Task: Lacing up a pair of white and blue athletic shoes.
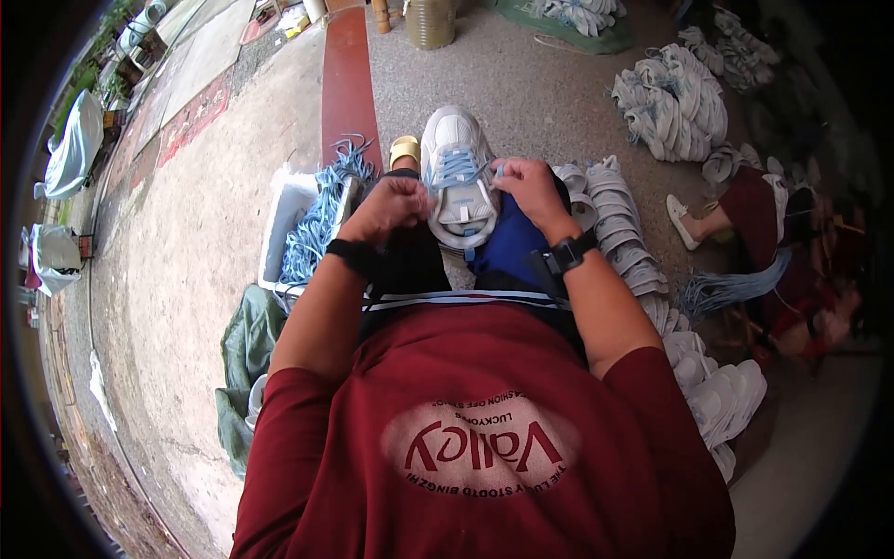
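A white and grey sneaker (456, 130) rests across my lap, toe pointing away from me. Light blue shoelace (456, 166) criss-crosses its upper eyelets, and the tongue shows below it. At the shoe's left edge my left hand (395, 205) is closed, fingers pinched on a lace end, slightly blurred. My right hand (533, 191) pinches the lace at the right edge, thumb and forefinger together. Both hands are beside the shoe opening, and dark bands circle both wrists.
Left of my legs, a white foam box (270, 228) holds a heap of loose blue laces (321, 219). Rows of white shoes (622, 233) line my right side. Beyond them are a shoe pile (672, 102), another person's foot (689, 224) and a blue lace bundle (736, 284). Green cloth (251, 340) lies at left.
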A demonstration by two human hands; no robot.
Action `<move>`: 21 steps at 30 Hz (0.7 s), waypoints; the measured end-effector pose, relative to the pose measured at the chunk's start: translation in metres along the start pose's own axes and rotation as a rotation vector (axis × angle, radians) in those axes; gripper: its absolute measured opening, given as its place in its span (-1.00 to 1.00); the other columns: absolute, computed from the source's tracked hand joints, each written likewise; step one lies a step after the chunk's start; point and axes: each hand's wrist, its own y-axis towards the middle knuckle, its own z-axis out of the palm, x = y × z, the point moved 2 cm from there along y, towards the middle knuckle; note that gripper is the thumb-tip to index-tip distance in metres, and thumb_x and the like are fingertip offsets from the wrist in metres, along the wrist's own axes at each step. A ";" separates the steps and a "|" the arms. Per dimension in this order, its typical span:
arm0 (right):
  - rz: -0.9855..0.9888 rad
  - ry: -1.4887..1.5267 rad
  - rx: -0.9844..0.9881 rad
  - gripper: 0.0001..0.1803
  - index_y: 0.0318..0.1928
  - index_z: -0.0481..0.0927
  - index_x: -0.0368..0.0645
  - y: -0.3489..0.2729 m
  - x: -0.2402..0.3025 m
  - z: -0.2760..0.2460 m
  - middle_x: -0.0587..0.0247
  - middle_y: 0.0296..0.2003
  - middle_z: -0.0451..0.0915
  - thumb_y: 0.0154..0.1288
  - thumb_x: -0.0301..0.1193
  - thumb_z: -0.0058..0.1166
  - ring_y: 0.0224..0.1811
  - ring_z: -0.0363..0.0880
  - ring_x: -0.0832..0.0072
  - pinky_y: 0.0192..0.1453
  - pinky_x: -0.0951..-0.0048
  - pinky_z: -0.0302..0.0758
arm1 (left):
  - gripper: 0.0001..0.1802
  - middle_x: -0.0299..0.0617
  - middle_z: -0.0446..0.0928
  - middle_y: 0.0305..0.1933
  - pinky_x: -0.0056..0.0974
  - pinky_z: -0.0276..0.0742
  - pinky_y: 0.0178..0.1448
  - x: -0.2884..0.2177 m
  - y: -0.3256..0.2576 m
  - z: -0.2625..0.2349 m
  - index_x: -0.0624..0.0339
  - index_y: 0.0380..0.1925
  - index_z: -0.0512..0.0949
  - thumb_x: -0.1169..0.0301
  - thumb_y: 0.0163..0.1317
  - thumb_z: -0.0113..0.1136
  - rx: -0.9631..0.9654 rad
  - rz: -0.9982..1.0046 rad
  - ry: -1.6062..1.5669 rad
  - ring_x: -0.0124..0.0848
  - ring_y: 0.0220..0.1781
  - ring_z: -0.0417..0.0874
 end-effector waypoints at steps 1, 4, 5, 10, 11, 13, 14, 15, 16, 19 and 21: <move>0.065 0.106 -0.145 -0.87 -0.61 0.45 -0.29 0.003 -0.001 0.004 0.16 -0.39 0.58 0.02 -0.60 0.09 -0.29 0.49 0.59 -0.19 0.59 0.37 | -0.89 -0.40 0.53 -0.50 -0.56 0.33 -0.39 -0.001 0.007 0.000 0.10 -0.48 0.55 0.34 0.15 0.19 -0.149 0.020 -0.082 -0.66 -0.47 0.48; 0.124 0.210 -0.196 -0.86 -0.62 0.44 -0.30 0.005 -0.003 0.010 0.14 -0.38 0.59 0.00 -0.62 0.10 -0.34 0.46 0.57 -0.22 0.54 0.37 | -0.89 -0.43 0.52 -0.51 -0.58 0.30 -0.37 0.001 0.012 0.001 0.06 -0.51 0.55 0.33 0.14 0.21 -0.309 0.044 -0.173 -0.68 -0.47 0.46; 0.087 0.172 -0.211 -0.85 -0.62 0.43 -0.30 0.005 -0.003 0.011 0.16 -0.42 0.59 -0.01 -0.60 0.11 -0.38 0.45 0.58 -0.27 0.51 0.38 | -0.88 -0.44 0.51 -0.52 -0.59 0.28 -0.37 0.002 0.012 0.002 0.05 -0.52 0.55 0.33 0.13 0.22 -0.320 0.053 -0.178 -0.69 -0.49 0.44; 0.002 -0.179 -0.206 -0.84 -0.64 0.42 -0.30 0.004 0.007 0.012 0.09 -0.62 0.47 -0.11 -0.55 0.15 -0.55 0.43 0.39 -0.43 0.40 0.34 | -0.87 -0.47 0.47 -0.54 -0.58 0.25 -0.40 0.007 0.011 0.001 0.07 -0.55 0.53 0.34 0.12 0.23 -0.315 0.086 -0.156 -0.69 -0.53 0.37; -0.086 -0.265 -0.243 -0.83 -0.65 0.42 -0.30 0.004 0.010 0.015 0.03 -0.67 0.42 -0.14 -0.54 0.16 -0.61 0.41 0.27 -0.49 0.37 0.33 | -0.86 -0.48 0.45 -0.56 -0.58 0.24 -0.41 0.005 0.011 0.003 0.07 -0.55 0.53 0.34 0.12 0.23 -0.320 0.092 -0.167 -0.69 -0.55 0.35; -0.105 -0.351 -0.307 -0.82 -0.66 0.41 -0.29 0.006 0.010 0.027 0.00 -0.67 0.41 -0.15 -0.53 0.17 -0.61 0.41 0.21 -0.50 0.35 0.32 | -0.86 -0.49 0.43 -0.57 -0.58 0.23 -0.43 0.005 0.012 0.005 0.08 -0.56 0.53 0.35 0.12 0.23 -0.346 0.093 -0.154 -0.69 -0.55 0.33; -0.125 -0.438 -0.369 -0.80 -0.67 0.40 -0.29 0.005 0.011 0.030 -0.03 -0.68 0.41 -0.15 -0.51 0.17 -0.61 0.41 0.14 -0.51 0.33 0.31 | -0.86 -0.49 0.42 -0.59 -0.58 0.21 -0.44 0.005 0.011 0.006 0.08 -0.56 0.52 0.36 0.13 0.23 -0.373 0.094 -0.143 -0.69 -0.56 0.32; -0.127 -0.437 -0.368 -0.80 -0.67 0.40 -0.29 0.003 0.010 0.030 -0.03 -0.68 0.41 -0.15 -0.51 0.17 -0.61 0.41 0.14 -0.51 0.33 0.31 | -0.86 -0.49 0.42 -0.59 -0.58 0.21 -0.44 0.007 0.012 0.008 0.08 -0.56 0.52 0.36 0.13 0.23 -0.376 0.095 -0.143 -0.69 -0.56 0.32; -0.049 -0.326 -0.384 -0.80 -0.67 0.41 -0.28 0.002 0.011 0.029 -0.04 -0.66 0.42 -0.14 -0.50 0.17 -0.59 0.43 0.13 -0.50 0.30 0.33 | -0.85 -0.51 0.38 -0.62 -0.57 0.18 -0.48 0.009 0.013 0.008 0.09 -0.59 0.51 0.38 0.11 0.24 -0.399 0.133 -0.160 -0.70 -0.59 0.29; 0.074 -0.262 -0.360 -0.82 -0.62 0.45 -0.25 -0.004 0.012 0.028 -0.03 -0.60 0.47 -0.12 -0.45 0.19 -0.49 0.50 0.09 -0.44 0.21 0.40 | -0.84 -0.52 0.34 -0.66 -0.57 0.13 -0.55 0.014 0.015 0.012 0.11 -0.61 0.50 0.40 0.11 0.23 -0.445 0.199 -0.210 -0.71 -0.64 0.26; -0.111 -0.559 -0.414 -0.86 -0.54 0.48 -0.21 -0.012 0.013 0.032 0.02 -0.58 0.48 -0.07 -0.44 0.16 -0.45 0.52 0.09 -0.39 0.17 0.44 | -0.82 -0.51 0.33 -0.65 -0.55 0.12 -0.53 0.012 0.016 0.016 0.08 -0.61 0.48 0.39 0.14 0.20 -0.482 0.195 -0.210 -0.70 -0.63 0.24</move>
